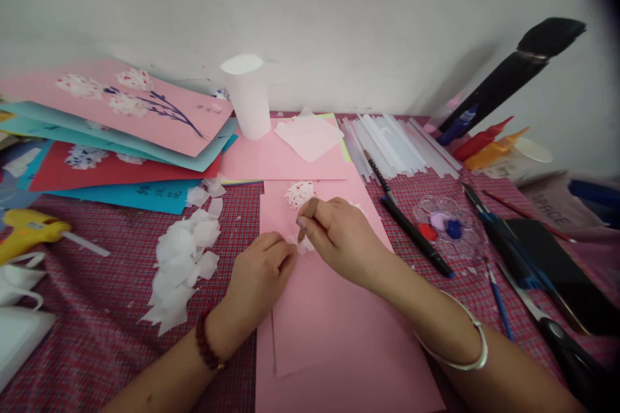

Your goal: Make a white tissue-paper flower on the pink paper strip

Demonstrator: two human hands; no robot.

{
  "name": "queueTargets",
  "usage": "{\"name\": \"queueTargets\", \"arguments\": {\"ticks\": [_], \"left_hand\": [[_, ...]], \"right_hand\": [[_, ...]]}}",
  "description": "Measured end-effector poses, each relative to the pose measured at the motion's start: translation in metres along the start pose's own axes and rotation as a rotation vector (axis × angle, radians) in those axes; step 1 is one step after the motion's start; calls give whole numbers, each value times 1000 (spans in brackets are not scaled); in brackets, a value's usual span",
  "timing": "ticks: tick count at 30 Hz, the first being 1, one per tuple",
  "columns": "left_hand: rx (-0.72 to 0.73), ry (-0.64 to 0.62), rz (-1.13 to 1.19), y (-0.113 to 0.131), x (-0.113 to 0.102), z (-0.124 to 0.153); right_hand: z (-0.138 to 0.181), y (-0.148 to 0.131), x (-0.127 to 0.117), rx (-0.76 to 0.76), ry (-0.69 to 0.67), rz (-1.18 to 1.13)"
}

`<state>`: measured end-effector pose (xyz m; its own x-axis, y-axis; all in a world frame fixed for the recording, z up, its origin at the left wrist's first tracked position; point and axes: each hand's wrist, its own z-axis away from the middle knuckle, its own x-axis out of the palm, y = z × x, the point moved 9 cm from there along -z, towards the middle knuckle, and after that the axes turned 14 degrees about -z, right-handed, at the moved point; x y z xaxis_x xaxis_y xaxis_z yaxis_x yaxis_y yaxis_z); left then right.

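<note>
A single head-worn camera looks forward and down from close above the desk (97,335), facing the white wall (339,6) behind it, forearms entering from the bottom edge.

Lighting is soft and even here, kind of flat daylight, no harsh glare anywhere. The white wall (339,6) looks a bit grey and dull. Soft shadows sit under the hands on the pink paper (334,329), and the black brush handle (513,71) throws a faint shadow on the wall. Wide-angle warp bends the edges, the top right corner goes dark, and the whole picture is slightly soft and smeary.
</note>
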<state>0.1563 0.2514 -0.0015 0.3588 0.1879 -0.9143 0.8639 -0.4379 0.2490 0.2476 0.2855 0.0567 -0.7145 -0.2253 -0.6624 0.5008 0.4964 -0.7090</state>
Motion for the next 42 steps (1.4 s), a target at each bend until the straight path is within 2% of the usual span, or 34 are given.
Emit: {"name": "queueTargets", "arguments": {"ticks": [6, 13, 19, 25, 31, 36, 39, 42], "left_hand": [[-52, -63, 0, -4, 3, -1], [-121, -138, -47, -9, 8, -3], [-191, -180, -20, -16, 12, -8], [-244, -170, 6, -17, 10, -16], [-273, -208, 117, -26, 9, -17], [-208, -215, 251, -28, 18, -16], [-243, -163, 332, -33, 7, -18], [-377, -54, 431, -55, -29, -16]], "right_hand": [[0, -8, 7, -93, -58, 91], [2, -12, 11, -135, -100, 190], [-1, -3, 5, -28, -72, 113], [3, 14, -20, 79, 134, -119], [2, 16, -14, 84, 109, -173], [3, 26, -9, 123, 109, -70], [7, 35, -9, 123, 113, -17], [10, 41, -12, 102, 146, -66]]}}
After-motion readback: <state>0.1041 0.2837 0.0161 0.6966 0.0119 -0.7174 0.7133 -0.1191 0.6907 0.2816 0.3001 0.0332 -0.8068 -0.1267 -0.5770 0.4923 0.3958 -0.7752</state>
